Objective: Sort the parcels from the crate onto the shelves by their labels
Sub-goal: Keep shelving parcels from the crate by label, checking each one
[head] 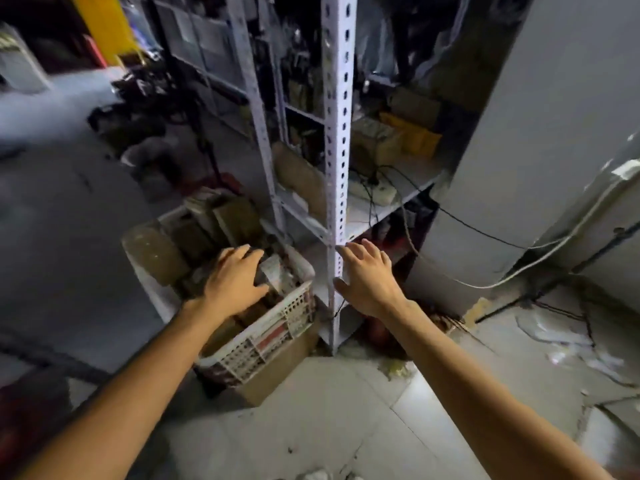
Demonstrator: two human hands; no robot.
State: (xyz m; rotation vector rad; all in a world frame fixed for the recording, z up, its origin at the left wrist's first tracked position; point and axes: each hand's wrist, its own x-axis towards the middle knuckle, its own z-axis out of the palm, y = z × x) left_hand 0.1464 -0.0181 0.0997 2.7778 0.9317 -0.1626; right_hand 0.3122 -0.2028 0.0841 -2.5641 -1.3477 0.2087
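A: From the head view, where are the parcels?

B: In the white perforated crate point(277, 336) on the floor, just left of the shelf post point(337, 140). It is packed with brown parcels point(194, 233), and a pale wrapped one point(277, 271) lies near the top.

A: And the left hand?

B: The left hand point(233, 280) reaches down over the crate, fingers spread and relaxed, resting on or just above the parcels. I cannot tell which. It grips nothing.

A: The right hand?

B: The right hand point(369, 277) is held out with fingers straight and spread, right at the post, holding nothing. Whether it touches the metal is unclear.

A: The shelves?

B: The shelves point(398, 202) behind the post carry boxes, yellow packets point(415, 133) and a power strip point(375, 194) with cables.
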